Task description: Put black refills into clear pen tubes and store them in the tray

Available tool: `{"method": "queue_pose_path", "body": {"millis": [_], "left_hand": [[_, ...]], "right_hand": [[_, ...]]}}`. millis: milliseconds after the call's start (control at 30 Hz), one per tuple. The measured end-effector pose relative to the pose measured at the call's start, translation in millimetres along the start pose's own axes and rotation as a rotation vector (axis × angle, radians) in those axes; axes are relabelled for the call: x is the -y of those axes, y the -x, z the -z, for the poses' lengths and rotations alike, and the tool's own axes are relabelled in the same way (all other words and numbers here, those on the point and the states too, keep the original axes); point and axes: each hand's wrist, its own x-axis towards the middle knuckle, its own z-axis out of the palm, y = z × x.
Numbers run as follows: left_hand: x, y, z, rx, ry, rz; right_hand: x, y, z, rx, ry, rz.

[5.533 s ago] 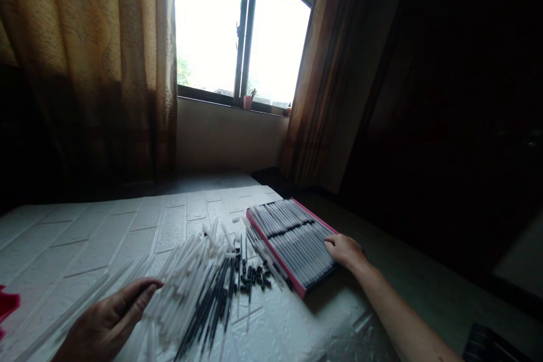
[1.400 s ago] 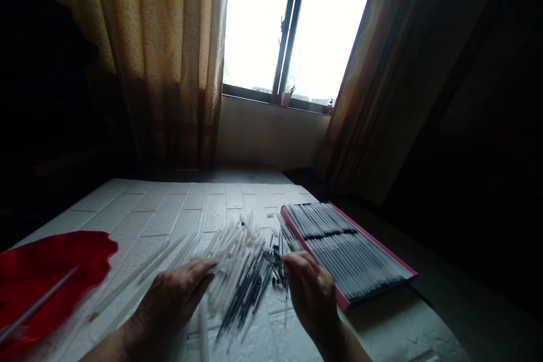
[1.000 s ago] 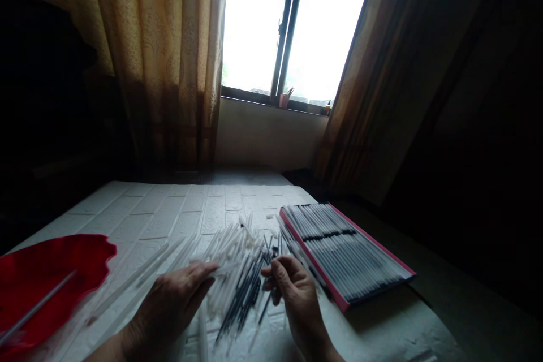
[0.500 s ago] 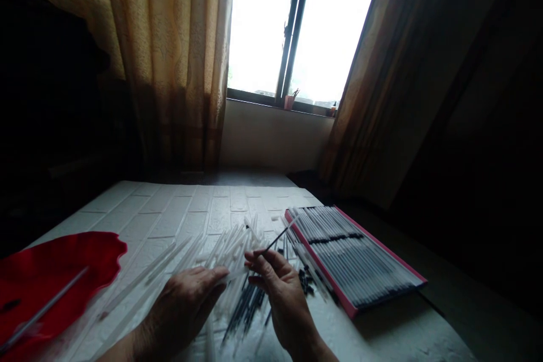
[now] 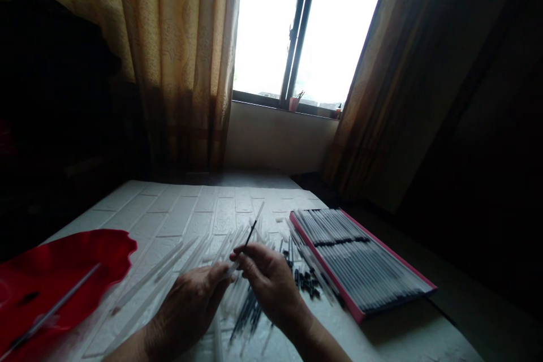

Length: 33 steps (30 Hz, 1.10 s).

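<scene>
My left hand is closed around a translucent pen barrel, whose end shows between my hands. A thin pen refill, dark below and pale at its upper tip, is pinched in the fingers of my right hand. Its lower end meets or lies close to the barrel; my fingers hide which. Beneath my hands are a pile of dark refills and many loose clear barrels. Small black pen parts lie just right of my right hand.
A pink-edged box with two rows of pens stands at the right. On the left is a red scalloped tray holding a pen. The white brick-patterned table reaches back toward the curtains and window.
My right hand has come left to my left hand, and the refill has turned more upright. Its lower end is now at the barrel. The whole view has shifted slightly.
</scene>
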Motion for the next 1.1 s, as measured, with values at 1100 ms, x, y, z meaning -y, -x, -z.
{"method": "queue_pose_path", "body": {"millis": [1100], "left_hand": [[20.1, 9.5, -15.0, -0.023, -0.153, -0.033]], "right_hand": [[-35.9, 49.1, 107.9, -0.003, 1.008, -0.057]]}}
